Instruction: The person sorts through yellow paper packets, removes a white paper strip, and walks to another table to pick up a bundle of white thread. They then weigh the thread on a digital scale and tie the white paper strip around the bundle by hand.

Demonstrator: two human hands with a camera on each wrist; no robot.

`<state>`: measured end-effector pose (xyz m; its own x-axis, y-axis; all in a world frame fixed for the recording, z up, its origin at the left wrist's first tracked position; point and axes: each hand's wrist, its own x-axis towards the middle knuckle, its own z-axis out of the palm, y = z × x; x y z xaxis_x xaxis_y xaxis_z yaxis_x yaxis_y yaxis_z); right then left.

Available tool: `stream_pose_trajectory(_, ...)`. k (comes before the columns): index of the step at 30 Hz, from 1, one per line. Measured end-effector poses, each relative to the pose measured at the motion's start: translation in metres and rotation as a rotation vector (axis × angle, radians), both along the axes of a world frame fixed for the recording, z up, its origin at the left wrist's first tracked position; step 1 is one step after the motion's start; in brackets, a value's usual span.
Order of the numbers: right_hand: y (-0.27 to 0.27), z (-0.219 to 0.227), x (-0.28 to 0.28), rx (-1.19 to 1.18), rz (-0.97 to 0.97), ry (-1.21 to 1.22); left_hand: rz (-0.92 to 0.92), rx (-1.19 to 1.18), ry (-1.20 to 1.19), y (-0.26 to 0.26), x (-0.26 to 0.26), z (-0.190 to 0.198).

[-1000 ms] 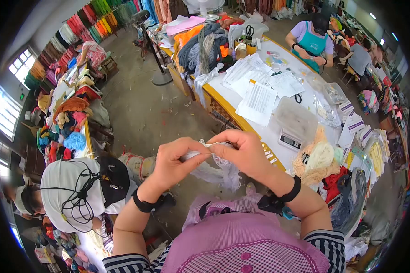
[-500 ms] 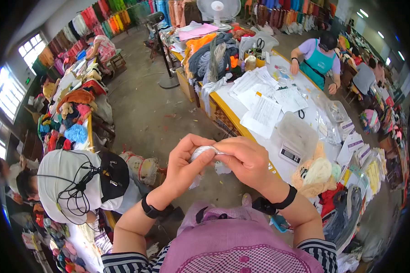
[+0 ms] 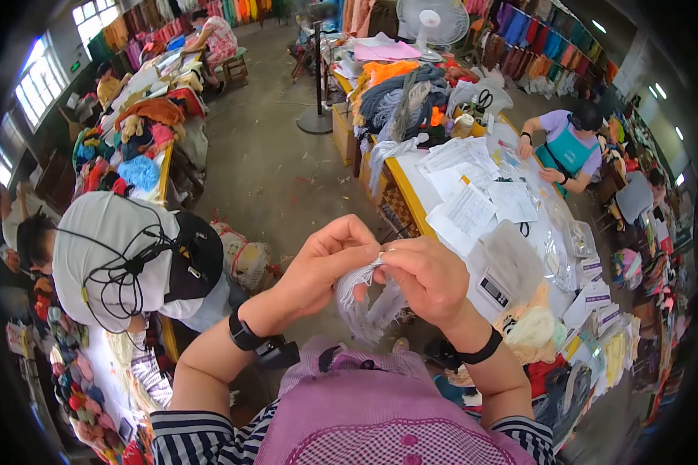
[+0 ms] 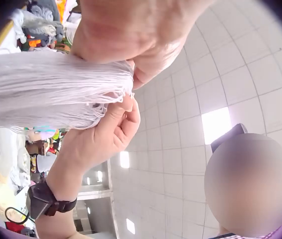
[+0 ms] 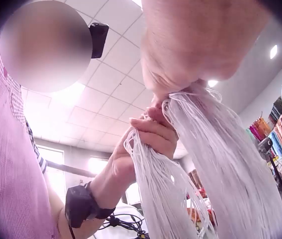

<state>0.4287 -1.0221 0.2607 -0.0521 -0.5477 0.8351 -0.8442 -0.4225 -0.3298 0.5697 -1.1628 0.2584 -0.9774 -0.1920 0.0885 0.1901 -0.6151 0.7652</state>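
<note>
A hank of thin white yarn [image 3: 358, 314] hangs in a loop below both hands in the head view. The left hand [image 3: 329, 252] pinches its top from one side, and the right hand [image 3: 426, 275] pinches it close by, the fingertips of both nearly meeting. In the left wrist view the strands [image 4: 46, 89] run sideways to looped ends at the right hand's fingers [image 4: 121, 117]. The right wrist view has two bunches of strands [image 5: 230, 164] falling from the hands, the left hand [image 5: 148, 144] curled at the narrower one. Some fingertips are hidden.
A table with a yellow edge [image 3: 411, 194] stands at the right, bearing papers [image 3: 464, 213], a scale [image 3: 494, 292] and yarn piles [image 3: 531, 329]. At the left a person in white [image 3: 112, 256] bends over. A fan [image 3: 433, 23] and a person in a teal apron [image 3: 568, 151] are farther off.
The hank, bunched up between the hands half a second ago, now hangs down as an open loop. The head view has shifted, and the person in the teal apron has moved their arms.
</note>
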Motion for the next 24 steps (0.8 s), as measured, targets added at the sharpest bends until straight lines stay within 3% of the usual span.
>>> stream_pose_trajectory(3, -0.001, -0.003, 0.001, 0.064, 0.016, -0.101, 0.003, -0.087, -0.056, -0.001, 0.000, -0.007)
stream_pose_trajectory(5, -0.002, -0.008, 0.005, 0.120, 0.038, -0.205, 0.186, -0.259, 0.015, 0.004, -0.001, -0.017)
stream_pose_trajectory(7, -0.004, -0.013, 0.013, 0.237, 0.095, -0.618, 0.256, -0.355, 0.028, 0.004, 0.002, -0.024)
stream_pose_trajectory(8, -0.005, -0.014, 0.014, 0.247, 0.103, -0.618, 0.318, -0.454, 0.040, 0.004, 0.004, -0.027)
stream_pose_trajectory(10, -0.005, -0.016, 0.015, 0.350, 0.093, -0.838, 0.346, -0.569, 0.052, 0.002, 0.007, -0.031)
stream_pose_trajectory(13, -0.008, -0.026, 0.014, 0.347, 0.139, -0.849, 0.426, -0.842, 0.001, 0.003, 0.016, -0.029)
stream_pose_trajectory(14, -0.008, -0.028, 0.016, 0.365, 0.134, -0.834, 0.479, -0.812, 0.041, 0.008, 0.019, -0.029)
stream_pose_trajectory(17, -0.006, -0.039, 0.015, 0.383, 0.183, -0.778, 0.733, -0.942, 0.149, 0.015, 0.021, -0.047)
stream_pose_trajectory(19, -0.005, -0.040, 0.011, 0.383, 0.242, -0.727, 0.705, -0.748, 0.081, 0.031, 0.031, -0.036)
stream_pose_trajectory(24, -0.005, -0.035, 0.008, 0.399, 0.424, -0.632, 0.793, -0.696, 0.040, 0.061, 0.044, -0.030)
